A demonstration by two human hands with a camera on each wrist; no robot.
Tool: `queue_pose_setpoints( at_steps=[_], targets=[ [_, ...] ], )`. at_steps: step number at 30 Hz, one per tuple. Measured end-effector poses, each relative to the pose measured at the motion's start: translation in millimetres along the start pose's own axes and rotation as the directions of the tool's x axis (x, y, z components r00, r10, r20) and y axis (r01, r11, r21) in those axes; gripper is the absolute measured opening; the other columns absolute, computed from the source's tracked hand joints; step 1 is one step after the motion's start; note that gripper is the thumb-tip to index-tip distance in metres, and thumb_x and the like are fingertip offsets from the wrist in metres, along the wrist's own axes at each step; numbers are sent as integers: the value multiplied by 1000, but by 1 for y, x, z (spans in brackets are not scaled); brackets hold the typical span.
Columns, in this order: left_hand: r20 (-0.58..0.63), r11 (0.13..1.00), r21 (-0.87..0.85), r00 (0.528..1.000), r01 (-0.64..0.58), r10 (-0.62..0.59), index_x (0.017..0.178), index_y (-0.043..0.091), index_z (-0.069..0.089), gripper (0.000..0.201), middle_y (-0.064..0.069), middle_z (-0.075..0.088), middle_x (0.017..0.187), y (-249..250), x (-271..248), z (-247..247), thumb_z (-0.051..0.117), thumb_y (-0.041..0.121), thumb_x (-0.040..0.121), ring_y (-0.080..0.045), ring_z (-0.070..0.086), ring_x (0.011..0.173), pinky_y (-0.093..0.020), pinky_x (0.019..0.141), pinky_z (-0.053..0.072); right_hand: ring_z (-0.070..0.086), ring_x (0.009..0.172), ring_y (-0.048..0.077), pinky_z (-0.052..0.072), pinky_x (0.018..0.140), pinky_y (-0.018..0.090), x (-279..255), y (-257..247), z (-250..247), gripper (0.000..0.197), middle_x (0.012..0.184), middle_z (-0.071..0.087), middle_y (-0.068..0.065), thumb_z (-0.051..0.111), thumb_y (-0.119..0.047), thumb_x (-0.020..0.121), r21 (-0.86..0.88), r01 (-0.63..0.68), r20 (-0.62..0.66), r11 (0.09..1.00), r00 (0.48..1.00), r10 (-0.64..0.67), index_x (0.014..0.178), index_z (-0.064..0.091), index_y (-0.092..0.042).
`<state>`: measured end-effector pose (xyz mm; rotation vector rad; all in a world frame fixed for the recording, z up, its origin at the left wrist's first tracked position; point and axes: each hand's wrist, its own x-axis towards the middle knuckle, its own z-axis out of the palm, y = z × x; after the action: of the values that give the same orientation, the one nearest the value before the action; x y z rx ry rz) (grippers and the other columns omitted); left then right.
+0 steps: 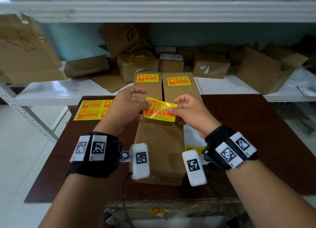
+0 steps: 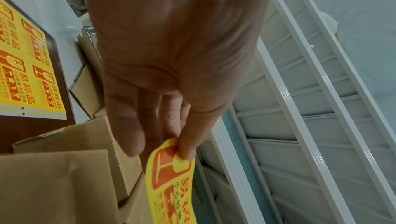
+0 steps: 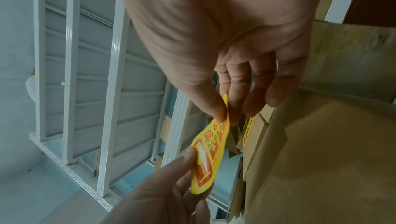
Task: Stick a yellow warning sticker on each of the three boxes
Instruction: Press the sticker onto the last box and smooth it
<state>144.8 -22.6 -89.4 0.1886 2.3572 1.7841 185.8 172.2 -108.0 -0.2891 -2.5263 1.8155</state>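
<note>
Fingers (image 1: 144, 103) of the left hand (image 1: 127, 108) and right hand (image 1: 191, 110) pinch opposite ends of a glossy yellow sticker (image 1: 159, 110), held over the unlabelled near box (image 1: 159, 152). Its text is partly covered. Two labelled boxes (image 1: 179, 87) stand behind on the brown surface (image 1: 248, 142), beside a sticker sheet (image 1: 93, 110); shelves (image 1: 222, 85) hold more cartons.

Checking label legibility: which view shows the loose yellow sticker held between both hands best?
Head view: the loose yellow rectangular warning sticker faces the camera nearly whole. Left wrist shows its goblet end curling away; right wrist shows it edge-on and bent, text foreshortened.
</note>
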Motion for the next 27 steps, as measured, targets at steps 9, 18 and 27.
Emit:
queue_pose_setpoints(
  at_steps=[9,18,27],
  targets=[
    [0,998,60,1000,21,-21,89,13,69,6,2,75,72,-5,3,-2,68,17,94,-2,67,60,-25,56,53,66,75,12,51,64,28,1,4,-11,21,92,77,9,79,-18,86,2,17,6,1000,1000,-17,103,68,-15],
    [66,998,69,998,0,-4,87,19,60,11,1,72,77,-9,4,-4,61,18,98,-15,66,75,-35,66,55,61,65,9,50,57,21,1,3,-9,10,88,76,12,78,-17,86,-9,18,32,1000,999,-17,87,68,-14],
    [45,991,130,999,-12,6,89,20,60,8,-5,72,86,-10,5,-6,64,21,97,-14,65,78,-30,62,55,59,63,9,50,55,21,4,5,-9,12,81,74,5,76,-15,88,-13,26,58,1000,998,-25,83,65,-16]
  ],
)
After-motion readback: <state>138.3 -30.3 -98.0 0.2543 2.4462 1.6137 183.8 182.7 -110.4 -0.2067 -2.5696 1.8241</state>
